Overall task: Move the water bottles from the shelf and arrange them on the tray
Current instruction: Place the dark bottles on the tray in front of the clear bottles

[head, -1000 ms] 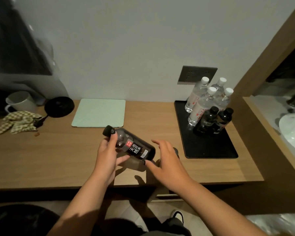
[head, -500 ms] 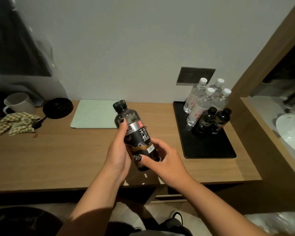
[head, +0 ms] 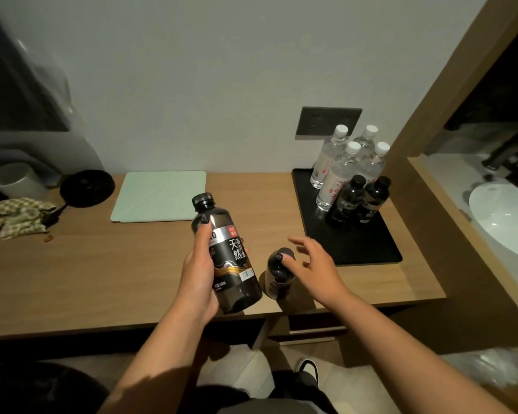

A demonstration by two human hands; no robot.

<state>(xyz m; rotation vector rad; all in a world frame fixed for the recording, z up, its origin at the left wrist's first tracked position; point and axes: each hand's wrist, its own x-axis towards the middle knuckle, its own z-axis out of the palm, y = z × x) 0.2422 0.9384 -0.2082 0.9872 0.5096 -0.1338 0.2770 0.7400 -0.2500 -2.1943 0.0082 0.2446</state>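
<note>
The left hand (head: 199, 273) has its grip wrapped round a dark labelled bottle (head: 228, 258), held tilted above the surface (head: 102, 270); just right of that grip a second dark bottle (head: 277, 273) stands on the surface, the right hand (head: 314, 264) spread loose over it, thumb touching its cap; further right, the black tray (head: 359, 246) carries six bottles.
</note>
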